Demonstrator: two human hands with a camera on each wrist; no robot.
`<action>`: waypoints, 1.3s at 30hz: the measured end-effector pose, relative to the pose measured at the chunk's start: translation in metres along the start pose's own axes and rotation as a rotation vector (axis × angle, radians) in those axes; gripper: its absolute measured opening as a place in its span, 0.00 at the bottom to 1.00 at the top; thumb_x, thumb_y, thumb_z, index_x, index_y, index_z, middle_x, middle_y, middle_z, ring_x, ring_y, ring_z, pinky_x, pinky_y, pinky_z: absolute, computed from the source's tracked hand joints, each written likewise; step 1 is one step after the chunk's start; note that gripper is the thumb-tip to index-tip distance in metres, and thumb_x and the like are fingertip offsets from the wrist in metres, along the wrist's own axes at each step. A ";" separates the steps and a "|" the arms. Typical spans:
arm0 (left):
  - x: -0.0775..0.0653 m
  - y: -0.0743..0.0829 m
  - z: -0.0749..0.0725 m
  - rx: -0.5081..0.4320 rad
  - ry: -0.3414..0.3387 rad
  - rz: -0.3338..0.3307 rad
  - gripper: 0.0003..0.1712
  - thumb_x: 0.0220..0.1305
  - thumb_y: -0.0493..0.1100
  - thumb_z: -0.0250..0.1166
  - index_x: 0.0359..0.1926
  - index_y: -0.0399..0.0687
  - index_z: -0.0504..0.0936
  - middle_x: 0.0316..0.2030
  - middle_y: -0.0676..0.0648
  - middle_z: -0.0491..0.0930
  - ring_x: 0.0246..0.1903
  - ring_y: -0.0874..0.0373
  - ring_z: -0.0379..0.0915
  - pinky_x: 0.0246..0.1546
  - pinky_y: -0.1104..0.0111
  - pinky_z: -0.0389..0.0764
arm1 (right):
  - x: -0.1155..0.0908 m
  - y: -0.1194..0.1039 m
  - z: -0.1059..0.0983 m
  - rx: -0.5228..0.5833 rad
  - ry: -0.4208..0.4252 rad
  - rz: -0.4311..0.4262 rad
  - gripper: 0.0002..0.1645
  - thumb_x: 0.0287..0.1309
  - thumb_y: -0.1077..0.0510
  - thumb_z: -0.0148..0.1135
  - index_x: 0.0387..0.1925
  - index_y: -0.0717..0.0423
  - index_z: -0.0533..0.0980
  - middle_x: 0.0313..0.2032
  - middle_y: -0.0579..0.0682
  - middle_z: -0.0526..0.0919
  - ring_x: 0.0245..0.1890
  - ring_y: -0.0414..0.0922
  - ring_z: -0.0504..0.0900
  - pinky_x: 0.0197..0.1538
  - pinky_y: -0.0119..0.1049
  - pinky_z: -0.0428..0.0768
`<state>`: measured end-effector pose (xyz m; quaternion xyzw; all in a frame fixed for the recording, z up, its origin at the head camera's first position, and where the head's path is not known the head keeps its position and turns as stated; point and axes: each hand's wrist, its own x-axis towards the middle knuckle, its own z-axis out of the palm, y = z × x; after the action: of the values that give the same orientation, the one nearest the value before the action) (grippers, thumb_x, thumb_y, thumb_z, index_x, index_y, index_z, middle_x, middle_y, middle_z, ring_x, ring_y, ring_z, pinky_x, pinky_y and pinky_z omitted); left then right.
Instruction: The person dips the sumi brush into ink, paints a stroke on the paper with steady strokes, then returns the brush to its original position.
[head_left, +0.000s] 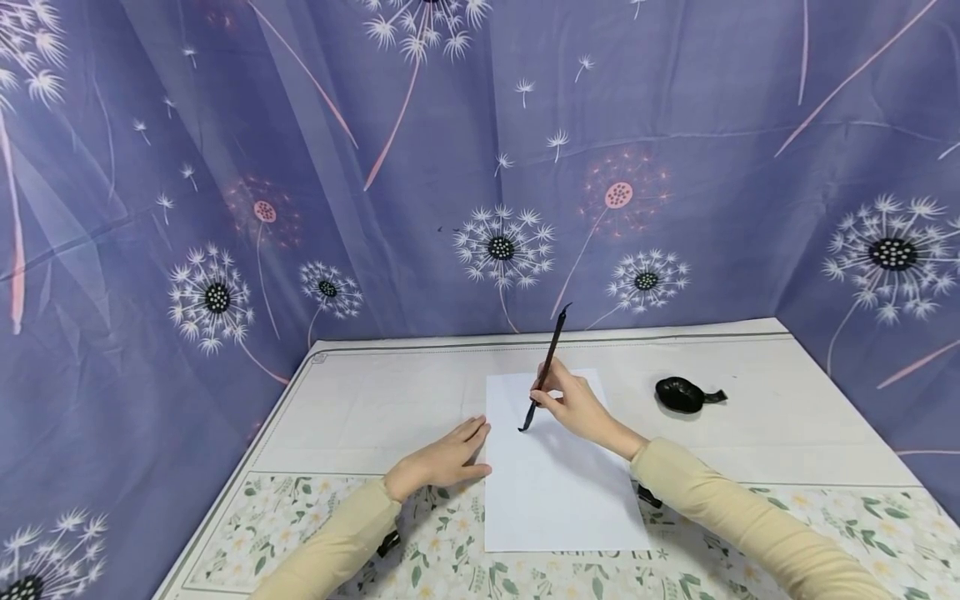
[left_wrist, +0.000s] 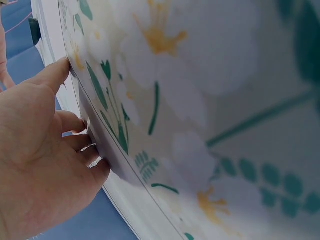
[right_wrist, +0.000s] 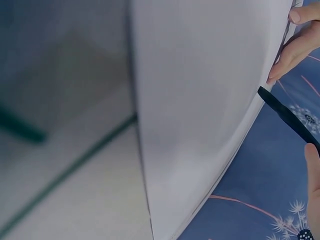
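Note:
A sheet of white paper (head_left: 558, 510) lies on the table. My right hand (head_left: 576, 405) pinches a dark writing brush (head_left: 555, 342) over the paper's upper part. The brush leans, its dark tip low at the sheet; whether it touches cannot be told. In the right wrist view the brush (right_wrist: 286, 116) also shows, with a bit of the right hand (right_wrist: 313, 175). My left hand (head_left: 447, 457) rests with extended fingers at the paper's left edge. In the left wrist view the left hand (left_wrist: 35, 155) has its thumb and fingers spread on the table. No marks are visible on the paper.
A small black dish (head_left: 679, 395) with a short handle stands right of the paper. The tablecloth (head_left: 300, 508) is white with a flowered band in front. A purple dandelion-print curtain (head_left: 420, 250) hangs behind and at both sides. Small black pieces (head_left: 649, 497) show beside the sleeves.

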<state>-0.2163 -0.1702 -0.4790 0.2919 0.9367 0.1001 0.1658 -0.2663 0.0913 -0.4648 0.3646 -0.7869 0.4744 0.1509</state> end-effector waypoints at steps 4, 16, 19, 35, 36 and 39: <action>0.000 0.001 0.001 -0.002 -0.001 -0.003 0.44 0.72 0.59 0.51 0.75 0.37 0.48 0.76 0.38 0.42 0.76 0.46 0.38 0.75 0.54 0.51 | 0.000 -0.001 -0.001 -0.037 -0.005 -0.009 0.14 0.60 0.67 0.62 0.45 0.58 0.68 0.33 0.52 0.85 0.35 0.48 0.87 0.39 0.39 0.87; 0.000 0.001 0.001 -0.015 -0.002 0.009 0.44 0.72 0.59 0.51 0.75 0.36 0.47 0.76 0.37 0.42 0.76 0.45 0.38 0.75 0.54 0.51 | 0.003 -0.008 -0.001 -0.159 -0.062 0.007 0.14 0.59 0.68 0.63 0.43 0.59 0.68 0.29 0.51 0.85 0.32 0.47 0.87 0.32 0.29 0.84; 0.001 0.001 0.001 -0.015 -0.002 0.009 0.44 0.72 0.59 0.50 0.75 0.37 0.47 0.76 0.38 0.42 0.76 0.45 0.38 0.75 0.54 0.51 | 0.003 -0.008 -0.001 -0.172 -0.066 -0.003 0.14 0.59 0.69 0.63 0.43 0.59 0.68 0.28 0.52 0.85 0.31 0.47 0.86 0.30 0.28 0.82; -0.002 0.001 -0.001 -0.020 0.002 0.012 0.44 0.72 0.59 0.51 0.75 0.36 0.47 0.76 0.38 0.41 0.76 0.46 0.37 0.75 0.54 0.51 | 0.005 -0.004 -0.011 -0.209 -0.043 0.008 0.13 0.56 0.71 0.63 0.40 0.60 0.69 0.29 0.54 0.82 0.30 0.47 0.86 0.31 0.32 0.84; -0.002 0.001 0.000 -0.021 0.001 0.012 0.44 0.72 0.59 0.51 0.75 0.36 0.47 0.76 0.38 0.41 0.76 0.46 0.37 0.75 0.54 0.51 | 0.005 -0.003 -0.012 -0.211 -0.040 0.005 0.13 0.56 0.71 0.63 0.40 0.60 0.69 0.29 0.54 0.82 0.29 0.47 0.86 0.31 0.33 0.84; -0.003 0.001 -0.001 -0.027 0.001 0.017 0.44 0.73 0.58 0.51 0.75 0.36 0.46 0.76 0.38 0.41 0.76 0.45 0.37 0.75 0.53 0.50 | 0.005 -0.002 -0.014 -0.219 -0.034 0.004 0.14 0.55 0.73 0.63 0.39 0.60 0.69 0.29 0.54 0.81 0.29 0.47 0.86 0.31 0.33 0.84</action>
<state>-0.2142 -0.1711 -0.4772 0.2977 0.9327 0.1144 0.1684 -0.2698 0.1005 -0.4535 0.3526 -0.8372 0.3796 0.1754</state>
